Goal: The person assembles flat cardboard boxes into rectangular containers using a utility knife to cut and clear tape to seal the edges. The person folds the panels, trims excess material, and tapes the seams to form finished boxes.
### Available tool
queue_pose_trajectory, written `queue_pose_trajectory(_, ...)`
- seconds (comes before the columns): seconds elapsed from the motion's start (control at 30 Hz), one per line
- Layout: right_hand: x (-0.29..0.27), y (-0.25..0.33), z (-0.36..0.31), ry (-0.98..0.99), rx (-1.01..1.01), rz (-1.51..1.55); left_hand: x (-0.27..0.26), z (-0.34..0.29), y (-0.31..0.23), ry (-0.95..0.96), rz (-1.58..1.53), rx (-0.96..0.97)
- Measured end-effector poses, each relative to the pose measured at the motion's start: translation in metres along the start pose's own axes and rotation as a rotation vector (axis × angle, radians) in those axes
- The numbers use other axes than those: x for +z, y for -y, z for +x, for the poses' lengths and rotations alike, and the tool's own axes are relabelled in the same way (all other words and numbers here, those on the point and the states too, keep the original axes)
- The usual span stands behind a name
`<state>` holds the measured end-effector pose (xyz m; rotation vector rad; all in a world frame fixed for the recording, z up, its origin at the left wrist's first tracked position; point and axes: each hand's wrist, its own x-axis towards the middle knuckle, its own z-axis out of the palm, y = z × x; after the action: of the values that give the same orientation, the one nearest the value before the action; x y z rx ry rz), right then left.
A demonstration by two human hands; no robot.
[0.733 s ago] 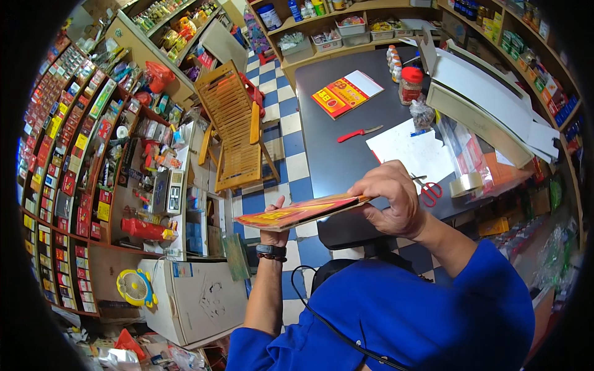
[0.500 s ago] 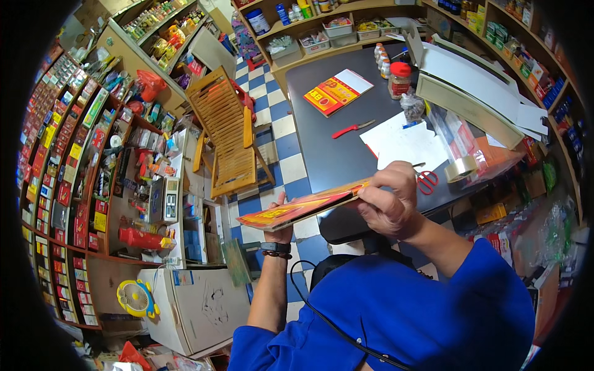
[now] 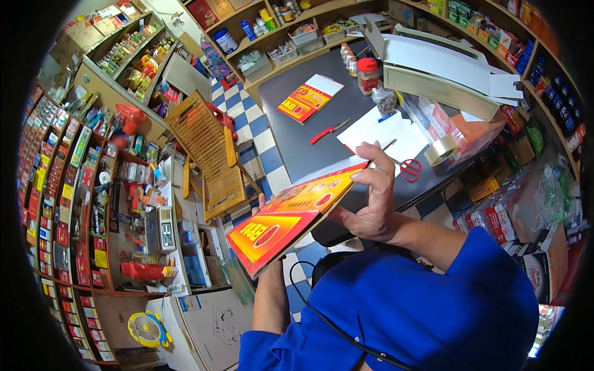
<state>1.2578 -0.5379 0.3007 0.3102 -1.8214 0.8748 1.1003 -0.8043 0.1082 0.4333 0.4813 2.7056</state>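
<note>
A flat red and yellow printed cardboard piece (image 3: 281, 216) is tilted in front of me, off the dark table (image 3: 281, 93). Behind its far edge my left hand (image 3: 260, 203) supports it, with only fingertips showing; the rest is hidden by the cardboard. My right hand (image 3: 378, 201) is at its right edge, thumb and fingers touching the edge with the other fingers raised. A similar red and yellow piece (image 3: 309, 99) lies on the table. Near it are a red-handled knife (image 3: 329, 131), white paper (image 3: 371, 133) and red scissors (image 3: 409, 170).
A red-lidded jar (image 3: 367, 75), a roll of clear tape (image 3: 440, 150) and a long open box (image 3: 439, 83) stand on the table. A wooden folding chair (image 3: 207, 161) is to the left, beside crowded shelves (image 3: 55, 204). A yellow and blue fan (image 3: 148, 329) sits lower left.
The cardboard has turned from nearly edge-on to showing its printed face, its near end now lower. My right hand's fingers have opened wider and shifted along its edge. The view has shifted too.
</note>
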Motion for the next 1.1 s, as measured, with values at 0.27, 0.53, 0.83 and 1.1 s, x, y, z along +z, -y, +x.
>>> queue_pose_trajectory(0.27, 0.001, -0.022, -0.01, -0.284, 0.984, 0.919, 0.075, 0.011, -0.035, -0.161, 0.042, -0.052)
queue_pose_trajectory(0.53, -0.001, -0.092, 0.013, -0.003, 1.21, 1.287, 0.047, -0.002, -0.11, 0.147, 0.501, 0.141)
queue_pose_trajectory(0.83, 0.002, -0.105, 0.022, 0.112, 0.934, 1.015, 0.128, -0.003, -0.11, -0.221, 0.953, 0.056)
queue_pose_trajectory(1.1, 0.026, -0.2, -0.069, 0.171, 1.233, 1.004, 0.227, -0.011, -0.044, 0.052, 1.123, 0.01)
